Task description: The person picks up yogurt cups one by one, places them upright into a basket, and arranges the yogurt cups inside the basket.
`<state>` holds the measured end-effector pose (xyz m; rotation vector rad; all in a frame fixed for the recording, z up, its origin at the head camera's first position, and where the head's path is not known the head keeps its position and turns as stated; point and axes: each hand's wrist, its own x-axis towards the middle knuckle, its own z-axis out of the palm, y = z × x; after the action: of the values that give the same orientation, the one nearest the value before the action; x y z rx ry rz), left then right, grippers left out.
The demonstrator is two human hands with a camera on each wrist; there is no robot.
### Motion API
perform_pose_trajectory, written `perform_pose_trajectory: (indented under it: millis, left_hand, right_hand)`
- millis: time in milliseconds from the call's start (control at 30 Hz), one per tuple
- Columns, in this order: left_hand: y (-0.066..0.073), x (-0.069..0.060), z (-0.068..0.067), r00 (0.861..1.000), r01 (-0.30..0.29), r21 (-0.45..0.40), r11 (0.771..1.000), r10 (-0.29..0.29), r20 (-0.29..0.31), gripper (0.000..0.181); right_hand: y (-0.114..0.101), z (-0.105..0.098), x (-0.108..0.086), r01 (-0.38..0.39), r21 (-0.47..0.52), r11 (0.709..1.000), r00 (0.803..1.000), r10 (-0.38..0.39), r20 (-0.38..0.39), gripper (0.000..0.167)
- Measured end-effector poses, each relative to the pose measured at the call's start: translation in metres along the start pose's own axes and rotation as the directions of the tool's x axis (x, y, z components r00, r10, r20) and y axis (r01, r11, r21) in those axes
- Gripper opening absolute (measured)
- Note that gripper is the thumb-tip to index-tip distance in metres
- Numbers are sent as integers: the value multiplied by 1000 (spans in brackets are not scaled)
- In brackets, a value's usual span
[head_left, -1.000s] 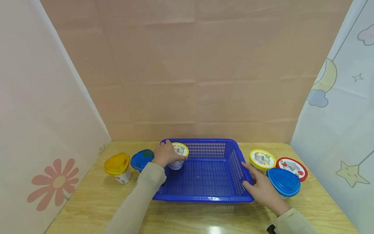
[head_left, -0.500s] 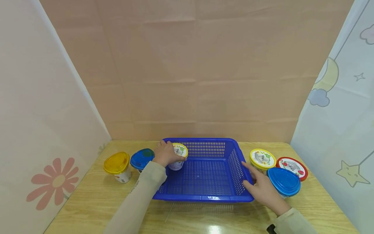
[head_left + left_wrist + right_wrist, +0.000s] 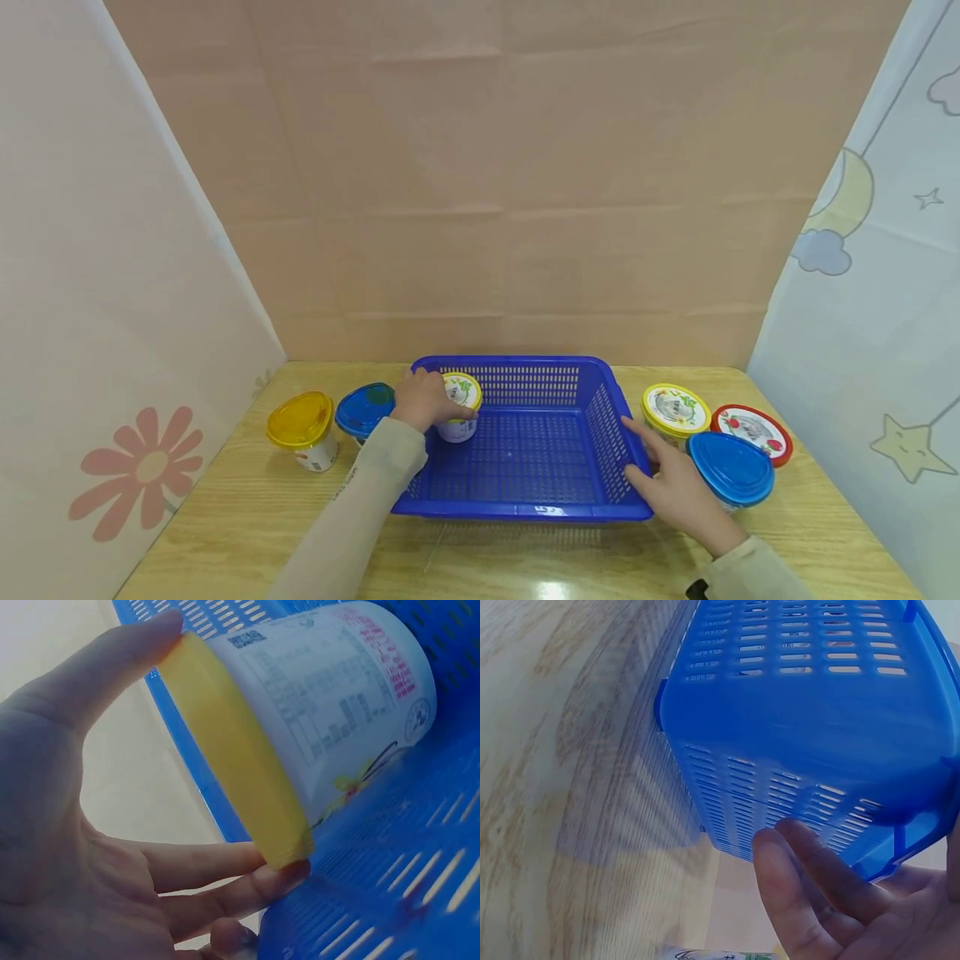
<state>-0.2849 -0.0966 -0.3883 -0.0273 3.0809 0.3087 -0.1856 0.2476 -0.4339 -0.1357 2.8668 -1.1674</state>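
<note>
My left hand (image 3: 424, 402) holds a white tub with a yellow lid (image 3: 459, 408) inside the blue plastic basket (image 3: 525, 510), near its left wall. In the left wrist view, the thumb and fingers pinch the yellow lid (image 3: 232, 750) at opposite edges, while the tub's printed side faces the camera. At the basket's right end, my right hand (image 3: 678, 492) holds the rim, with the thumb and index finger on top. The right wrist view has its other fingers (image 3: 780, 881) under the rim, against the slotted outer wall (image 3: 802, 712).
Left of the basket stand an orange-yellow-lidded tub (image 3: 302, 425) and a blue-lidded one (image 3: 364, 408). On the right are a yellow-lidded tub (image 3: 675, 408), a red-lidded one (image 3: 752, 432) and a blue-lidded one (image 3: 731, 468), close together. Fabric walls enclose the wooden table (image 3: 240, 517).
The tub in my left hand has come down slightly in the basket and a little towards me. My right hand has stayed at the basket's right rim.
</note>
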Motion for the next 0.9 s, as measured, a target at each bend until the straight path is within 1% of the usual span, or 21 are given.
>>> perform_pose_trajectory:
  millis: [300, 500, 700, 900]
  left_hand:
    - [0, 1, 2, 1000, 6, 1, 1000, -6, -11, 83]
    - [1, 1, 3, 1000, -8, -6, 1000, 8, -19, 85]
    - [1, 0, 3, 999, -13, -20, 1000, 12, -40, 83]
    - [1, -1, 1, 1000, -8, -28, 1000, 8, -30, 83]
  right_hand:
    - [0, 0, 0, -16, 2, 1000, 1000, 16, 7, 68]
    - [-1, -1, -1, -10, -1, 1000, 1000, 10, 5, 68]
    - [-2, -2, -2, -6, 4, 1000, 1000, 6, 6, 68]
    - [-1, -2, -2, -8, 15, 1000, 1000, 8, 8, 68]
